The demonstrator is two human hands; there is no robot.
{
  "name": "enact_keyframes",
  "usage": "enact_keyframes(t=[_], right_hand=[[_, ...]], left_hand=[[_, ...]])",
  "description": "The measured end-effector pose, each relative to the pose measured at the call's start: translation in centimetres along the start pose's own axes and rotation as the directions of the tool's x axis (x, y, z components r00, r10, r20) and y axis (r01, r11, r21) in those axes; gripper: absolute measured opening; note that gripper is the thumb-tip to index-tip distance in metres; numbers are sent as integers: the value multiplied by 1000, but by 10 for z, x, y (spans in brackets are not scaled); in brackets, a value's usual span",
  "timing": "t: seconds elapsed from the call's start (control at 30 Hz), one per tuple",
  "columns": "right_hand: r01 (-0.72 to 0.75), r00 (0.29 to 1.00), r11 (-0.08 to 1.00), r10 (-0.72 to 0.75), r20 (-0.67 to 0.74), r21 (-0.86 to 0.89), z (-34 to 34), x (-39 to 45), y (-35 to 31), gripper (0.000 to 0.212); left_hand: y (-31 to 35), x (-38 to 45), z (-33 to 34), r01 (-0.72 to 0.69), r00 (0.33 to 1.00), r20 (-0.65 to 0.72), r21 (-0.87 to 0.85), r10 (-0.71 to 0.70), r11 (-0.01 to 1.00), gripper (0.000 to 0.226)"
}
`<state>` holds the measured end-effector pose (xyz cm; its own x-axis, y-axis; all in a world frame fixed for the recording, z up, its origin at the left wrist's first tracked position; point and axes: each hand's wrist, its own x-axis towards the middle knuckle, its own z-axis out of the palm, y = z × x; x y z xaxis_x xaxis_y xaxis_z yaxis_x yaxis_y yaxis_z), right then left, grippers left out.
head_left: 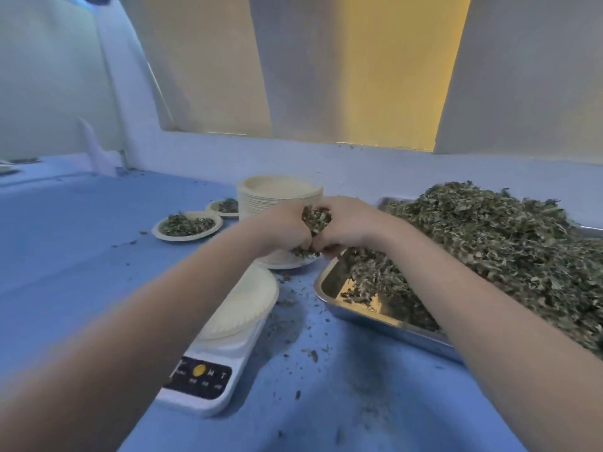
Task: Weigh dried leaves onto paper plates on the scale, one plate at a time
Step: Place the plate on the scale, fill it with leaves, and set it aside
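My left hand (pixel 282 228) and my right hand (pixel 347 223) are cupped together around a clump of dried leaves (pixel 315 218), held above a paper plate (pixel 284 261) that lies beyond the scale. A white digital scale (pixel 208 370) stands in front of me with an empty paper plate (pixel 243 305) on its platform, partly hidden by my left forearm. A large heap of dried leaves (pixel 489 239) fills a steel tray (pixel 375 318) on the right.
A tall stack of paper plates (pixel 277 199) stands behind my hands. Two filled plates (pixel 187 225) (pixel 225 207) lie to the left on the blue table (pixel 81 256). Leaf crumbs are scattered round the scale. A wall closes off the back.
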<state>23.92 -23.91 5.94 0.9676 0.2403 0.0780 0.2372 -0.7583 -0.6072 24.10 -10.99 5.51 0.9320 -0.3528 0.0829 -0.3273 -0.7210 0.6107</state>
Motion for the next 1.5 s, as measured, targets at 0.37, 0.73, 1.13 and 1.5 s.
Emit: enact_keyframes(t=[0.37, 0.73, 1.13, 1.5], right_hand=[[16, 918, 992, 35, 394, -126, 72, 34, -73, 73], [137, 990, 990, -136, 44, -24, 75, 30, -58, 30], [261, 960, 941, -230, -157, 216, 110, 37, -55, 12], [217, 974, 976, -219, -58, -32, 114, 38, -57, 11]], left_hand=[[-105, -70, -68, 276, 950, 181, -96, -256, 956, 62], [-136, -67, -57, 41, 956, -255, -382, -148, 923, 28], [-143, -69, -33, -128, 796, -586, -411, -153, 903, 25], [-163, -72, -7, -135, 673, -709, -395, -209, 909, 31]])
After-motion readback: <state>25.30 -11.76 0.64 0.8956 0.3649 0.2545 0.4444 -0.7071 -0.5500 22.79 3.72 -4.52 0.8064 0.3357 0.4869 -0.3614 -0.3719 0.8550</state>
